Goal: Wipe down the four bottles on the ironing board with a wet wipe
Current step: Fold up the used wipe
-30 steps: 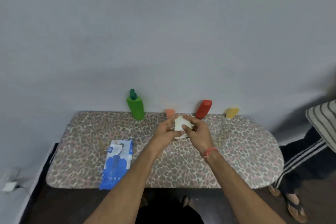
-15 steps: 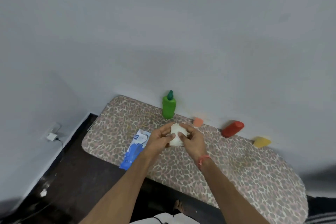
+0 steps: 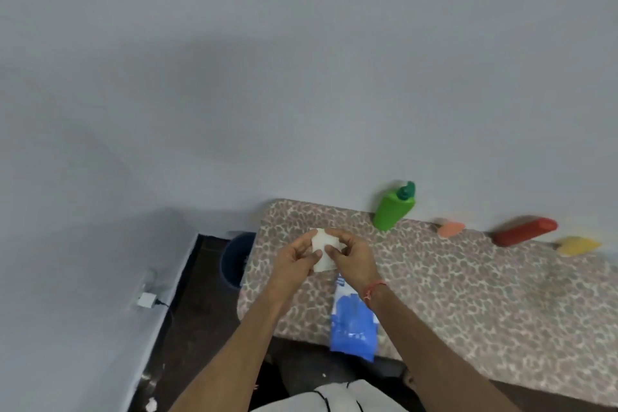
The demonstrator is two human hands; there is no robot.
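Both hands are up over the board near its left end, left hand and right hand each pinching the same folded wipe between thumb and fingers. It looks like they're working it open or refolding it, can't tell which.

What's changed over the last second is mostly the view, not the work. A second ago the camera looked square at the board with all four bottles in a row along the far edge by the wall. Now the head has swung left, so the board runs off toward the lower right and a blue bin shows on the floor past the left end. The hands have kept the same grip on the wipe the whole time, held in front of the body.

The bottles are all untouched along the far edge: green upright-ish nearest, then orange, red and yellow, well apart from the hands. The last three are blurry, so their pose is hard to call. The blue wipe pack lies at the near edge, under the right wrist.

So my read: no bottle wiped yet, still prepping the wipe. Green is closest and probably first.
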